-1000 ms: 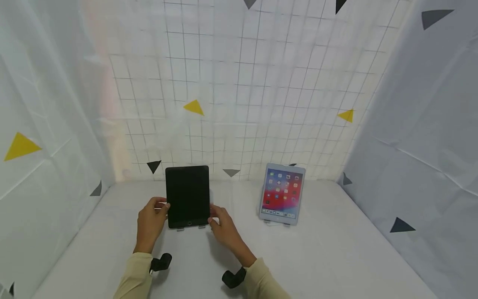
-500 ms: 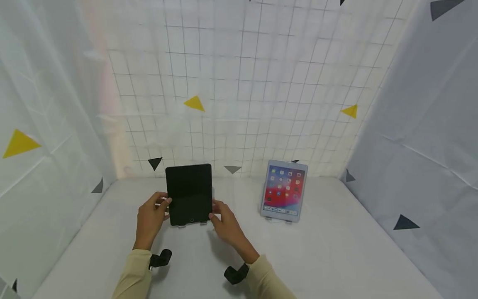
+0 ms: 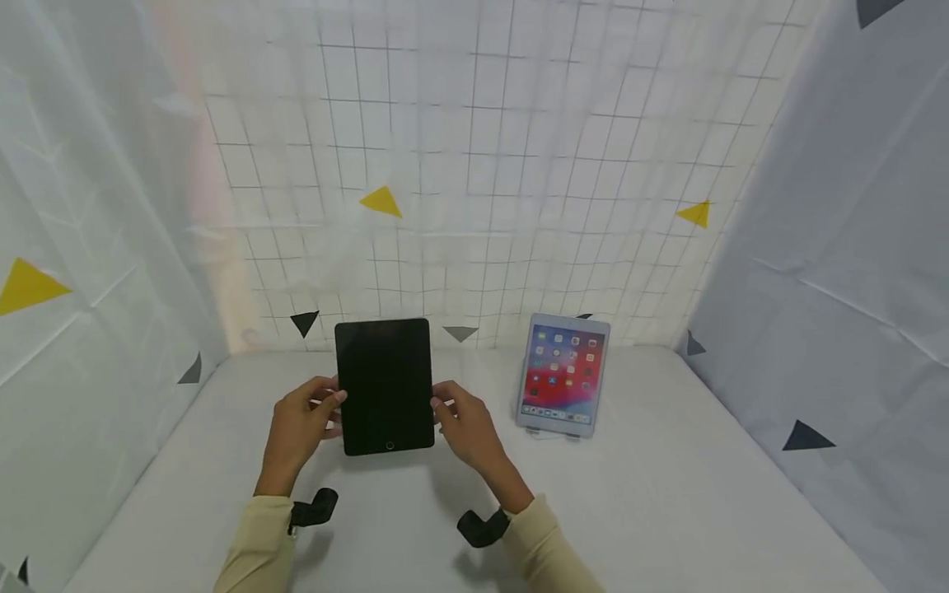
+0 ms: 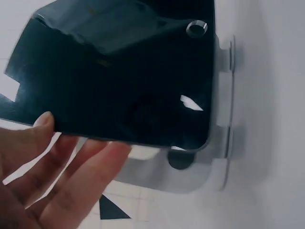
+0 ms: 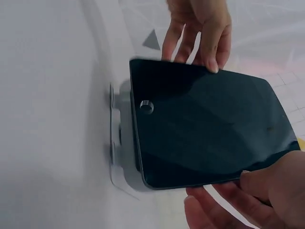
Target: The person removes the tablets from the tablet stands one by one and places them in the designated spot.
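Note:
A tablet [image 3: 385, 387] with a black, unlit screen is held up between both hands, its round home button at the bottom. My left hand [image 3: 296, 424] pinches its left edge, thumb on the front and fingers behind. On the opposite edge, my right hand [image 3: 469, 428] grips it the same way, lower side. Behind and below the tablet, a pale tablet stand [image 4: 198, 174] with two small front hooks shows in the left wrist view. The tablet's bottom edge is apart from those hooks, as the right wrist view of the stand [image 5: 127, 164] also shows.
To the right, a white tablet [image 3: 563, 375] with a lit screen of app icons leans on another stand [image 3: 573, 435]. A white table [image 3: 652, 511] lies under everything. White sheeting with a grid [image 3: 504, 206] closes the back, and plain sheets hang at both sides.
The black tablet has come up off its stand's hooks, toward me and slightly right, carried by both hands. My right hand has moved up its edge. The head view has shifted slightly.

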`<action>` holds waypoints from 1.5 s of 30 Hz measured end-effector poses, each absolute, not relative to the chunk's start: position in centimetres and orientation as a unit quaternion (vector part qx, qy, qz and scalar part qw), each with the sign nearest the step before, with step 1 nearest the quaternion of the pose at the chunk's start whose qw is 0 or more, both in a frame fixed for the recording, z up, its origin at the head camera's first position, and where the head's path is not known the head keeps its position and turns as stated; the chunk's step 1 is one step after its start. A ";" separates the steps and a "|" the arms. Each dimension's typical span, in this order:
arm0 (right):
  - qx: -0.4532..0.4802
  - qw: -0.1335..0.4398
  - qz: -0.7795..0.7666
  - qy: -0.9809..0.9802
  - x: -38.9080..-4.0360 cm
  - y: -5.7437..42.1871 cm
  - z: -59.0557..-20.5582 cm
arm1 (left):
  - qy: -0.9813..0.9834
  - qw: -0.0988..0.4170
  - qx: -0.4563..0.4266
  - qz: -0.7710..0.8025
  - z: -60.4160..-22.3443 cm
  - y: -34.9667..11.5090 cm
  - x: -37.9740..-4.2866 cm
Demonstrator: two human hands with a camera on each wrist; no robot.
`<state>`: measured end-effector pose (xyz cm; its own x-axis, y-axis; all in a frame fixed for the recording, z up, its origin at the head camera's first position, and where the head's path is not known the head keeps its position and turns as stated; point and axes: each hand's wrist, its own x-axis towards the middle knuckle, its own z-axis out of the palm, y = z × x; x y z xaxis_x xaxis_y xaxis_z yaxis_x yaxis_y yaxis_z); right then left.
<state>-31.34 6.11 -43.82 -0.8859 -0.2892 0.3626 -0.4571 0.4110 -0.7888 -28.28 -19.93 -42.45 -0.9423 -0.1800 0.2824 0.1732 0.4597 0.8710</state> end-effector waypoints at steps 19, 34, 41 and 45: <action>0.237 -0.127 0.451 -0.851 -31.2 10.6 -40.9 | -0.811 -0.076 -0.125 -0.566 -41.9 -18.5 -27.9; 0.226 -0.281 0.410 -0.838 -30.9 10.5 -42.5 | -0.817 -0.194 -0.163 -0.518 -42.8 -19.4 -26.9; 0.268 -0.339 0.351 -0.831 -30.9 9.7 -43.8 | -0.818 -0.266 -0.162 -0.484 -43.5 -20.0 -26.8; 0.281 -0.346 0.329 -0.833 -30.8 8.9 -44.3 | -0.832 -0.294 -0.128 -0.453 -43.6 -20.1 -26.5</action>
